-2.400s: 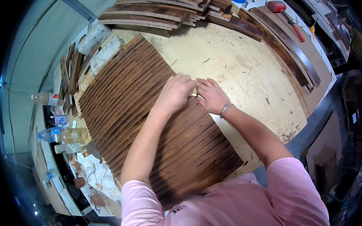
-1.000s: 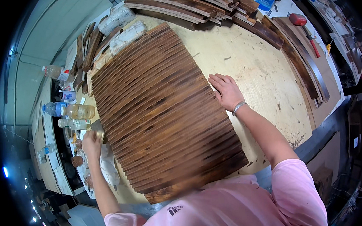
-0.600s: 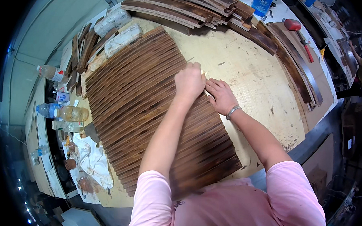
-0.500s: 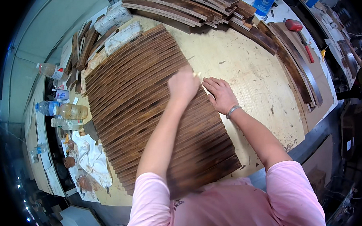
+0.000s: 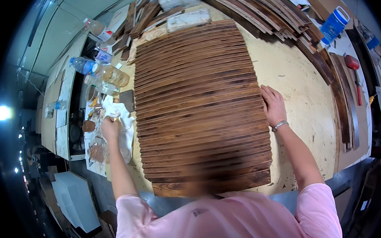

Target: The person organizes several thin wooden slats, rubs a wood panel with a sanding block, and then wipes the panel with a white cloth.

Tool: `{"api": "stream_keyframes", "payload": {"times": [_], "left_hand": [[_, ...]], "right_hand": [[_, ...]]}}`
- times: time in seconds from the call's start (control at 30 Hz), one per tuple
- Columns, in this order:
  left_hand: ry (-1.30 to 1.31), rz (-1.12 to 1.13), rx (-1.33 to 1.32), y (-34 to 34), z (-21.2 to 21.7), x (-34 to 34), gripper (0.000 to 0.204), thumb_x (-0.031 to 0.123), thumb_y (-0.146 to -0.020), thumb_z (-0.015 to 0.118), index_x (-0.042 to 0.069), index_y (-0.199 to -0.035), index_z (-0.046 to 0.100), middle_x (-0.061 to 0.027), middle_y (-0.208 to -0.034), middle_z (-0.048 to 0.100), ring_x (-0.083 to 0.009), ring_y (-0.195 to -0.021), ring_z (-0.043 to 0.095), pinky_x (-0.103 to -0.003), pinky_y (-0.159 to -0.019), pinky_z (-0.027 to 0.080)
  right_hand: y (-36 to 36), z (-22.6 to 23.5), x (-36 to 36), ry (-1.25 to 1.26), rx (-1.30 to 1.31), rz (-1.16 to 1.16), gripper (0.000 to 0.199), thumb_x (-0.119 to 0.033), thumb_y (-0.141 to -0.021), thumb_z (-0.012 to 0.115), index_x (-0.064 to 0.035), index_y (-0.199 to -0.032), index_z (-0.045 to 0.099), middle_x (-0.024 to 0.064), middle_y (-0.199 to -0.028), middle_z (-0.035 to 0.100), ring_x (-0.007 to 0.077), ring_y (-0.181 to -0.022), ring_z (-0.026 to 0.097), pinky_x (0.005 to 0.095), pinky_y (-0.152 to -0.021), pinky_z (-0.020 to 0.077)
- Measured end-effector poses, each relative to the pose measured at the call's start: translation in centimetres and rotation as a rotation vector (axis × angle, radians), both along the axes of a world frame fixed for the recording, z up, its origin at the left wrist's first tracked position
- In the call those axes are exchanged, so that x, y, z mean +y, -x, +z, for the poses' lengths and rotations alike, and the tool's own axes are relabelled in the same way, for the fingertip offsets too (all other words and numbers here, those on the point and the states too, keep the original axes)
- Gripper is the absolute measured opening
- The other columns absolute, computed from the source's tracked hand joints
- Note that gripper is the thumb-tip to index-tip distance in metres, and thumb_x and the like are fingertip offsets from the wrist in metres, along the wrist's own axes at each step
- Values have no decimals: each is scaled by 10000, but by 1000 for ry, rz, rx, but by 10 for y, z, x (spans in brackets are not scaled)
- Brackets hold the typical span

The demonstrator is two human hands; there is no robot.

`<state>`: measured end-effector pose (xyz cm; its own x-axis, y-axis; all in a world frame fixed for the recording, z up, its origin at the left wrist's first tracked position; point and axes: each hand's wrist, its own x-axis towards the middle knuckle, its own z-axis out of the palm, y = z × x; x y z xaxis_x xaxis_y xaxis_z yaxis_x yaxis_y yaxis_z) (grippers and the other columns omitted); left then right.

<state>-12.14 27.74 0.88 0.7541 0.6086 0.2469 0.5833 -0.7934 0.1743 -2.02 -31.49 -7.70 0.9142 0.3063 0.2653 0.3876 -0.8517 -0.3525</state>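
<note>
Your left hand (image 5: 110,128) was curled above the white cloth (image 5: 127,141), off to the left of the slatted panel (image 5: 198,97) and apart from it. I could not tell whether that grip was holding anything; a pale spot at your fingertips was too small to make out. Your right hand (image 5: 274,105) lay extended and flat at the panel's right edge, its grip wide and holding nothing, with a bracelet (image 5: 280,124) round the wrist

The panel lay in the middle of the worktop (image 5: 303,126), its many dark brown strips running across in front of you, and a wider board (image 5: 211,185) formed its near end, close to your pink shirt (image 5: 239,224). Part of the near half was blurred

Just beyond the cloth, near the panel's left edge, lay a dark flat block (image 5: 127,100). Farther up on the left, a bottle of yellowish liquid (image 5: 113,75) lay tilted beside a blue-tinted bottle (image 5: 82,65). A white block (image 5: 188,20) lay beyond the panel's far end. A pile of curved dark strips (image 5: 254,12) ran along the far right, with a blue jug (image 5: 335,25) beyond it and a red-headed mallet (image 5: 351,62) nearer the right side
</note>
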Motion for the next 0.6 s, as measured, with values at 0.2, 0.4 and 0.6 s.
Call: {"api": "stream_keyframes", "payload": {"times": [0.2, 0.4, 0.6], "left_hand": [[204, -362, -42, -47, 5, -163, 200, 214, -825, 718, 33, -880, 654, -148, -875, 666, -345, -790, 649, -429, -707, 514], [261, -370, -45, -54, -9, -209, 270, 268, -801, 776, 67, -924, 646, -104, -936, 658, -314, -834, 650, -428, -719, 510], [254, -629, -94, -82, -17, -304, 234, 266, -833, 730, 74, -920, 628, -94, -946, 646, -289, -883, 650, -437, -730, 520]], "right_hand": [[2, 1, 1, 14, 46, 2, 522, -28, -852, 568, -111, -1366, 527, 17, -1461, 497, 251, -1341, 441, 409, -1144, 325], [0, -1, -1, 10, 23, 11, 513, -11, -857, 571, -108, -1360, 533, 16, -1457, 500, 256, -1338, 442, 405, -1146, 326], [-2, -2, 0, -19, 47, 17, 505, -12, -866, 571, -101, -1361, 532, 15, -1455, 501, 258, -1333, 444, 399, -1142, 335]]}}
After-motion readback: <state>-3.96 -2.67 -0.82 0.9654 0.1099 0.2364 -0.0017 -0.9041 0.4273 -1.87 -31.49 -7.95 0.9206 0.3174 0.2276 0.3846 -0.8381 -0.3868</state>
